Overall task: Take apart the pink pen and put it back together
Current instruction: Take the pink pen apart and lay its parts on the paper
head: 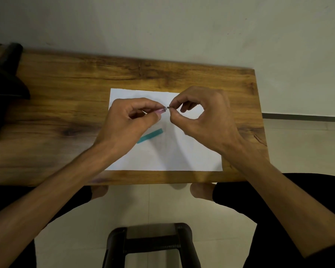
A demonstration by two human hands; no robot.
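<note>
My left hand (128, 122) pinches the pink pen barrel (160, 111) between thumb and fingers, above the white paper (174, 155). Only the barrel's translucent pink end shows; the rest is hidden in my hand. Just to its right, my right hand (203, 117) pinches a small dark pen part (170, 107) between thumb and forefinger. The dark part sits a short gap away from the barrel's open end, roughly in line with it.
A teal pen piece (150, 135) lies on the paper below my hands. The paper rests on a wooden table (66, 89). A black object (4, 82) sits at the table's left end. A dark stool (153, 242) stands on the floor near me.
</note>
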